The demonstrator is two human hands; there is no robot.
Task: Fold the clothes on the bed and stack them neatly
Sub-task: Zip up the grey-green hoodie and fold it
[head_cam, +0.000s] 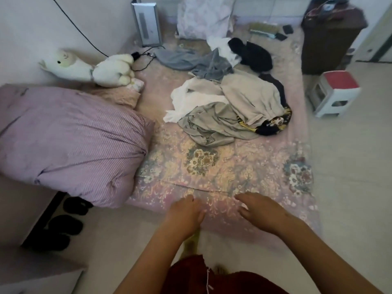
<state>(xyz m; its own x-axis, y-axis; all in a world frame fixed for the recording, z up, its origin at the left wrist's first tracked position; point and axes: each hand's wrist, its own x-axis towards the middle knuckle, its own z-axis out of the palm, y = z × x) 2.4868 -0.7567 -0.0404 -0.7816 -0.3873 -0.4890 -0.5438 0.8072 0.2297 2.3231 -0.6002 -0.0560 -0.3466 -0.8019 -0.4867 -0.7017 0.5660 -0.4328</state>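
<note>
Floral pink sheet across the bed (pixel 212 166), bare at the near end, probably the room kept for folding and stacking. Heaped further up, toward the middle and right: the clothes (pixel 231 111), unfolded, overlapping, nothing stacked yet. Countable in the near heap: two beige-grey garments (pixel 212 126), one white garment (pixel 191 100), one black piece with a yellow print (pixel 273 124) tucked under the right edge, and a dark piece peeking out behind, kind unclear. Further back: one grey garment (pixel 197 60), one white piece (pixel 220 45) and one black garment (pixel 254 54), touching one another. Exact total hard to settle, folds hiding the seams.

Left hand (pixel 186 211) and right hand (pixel 261 209) both held out over the near edge of the bed, fingers relaxed and spread, gripping nothing; well apart from the heap, so likely poised to reach forward or to smooth the sheet. Contact with the sheet impossible to tell.

Pushed aside on the left, one striped lilac duvet (pixel 70 141), bundled, seemingly to free the surface. Two white plush toys (pixel 89 66) against the wall. One red-topped stool (pixel 337 92) on the floor to the right, one dark suitcase (pixel 331 35) beyond it, black slippers (pixel 65 219) beside the bed on the left.
</note>
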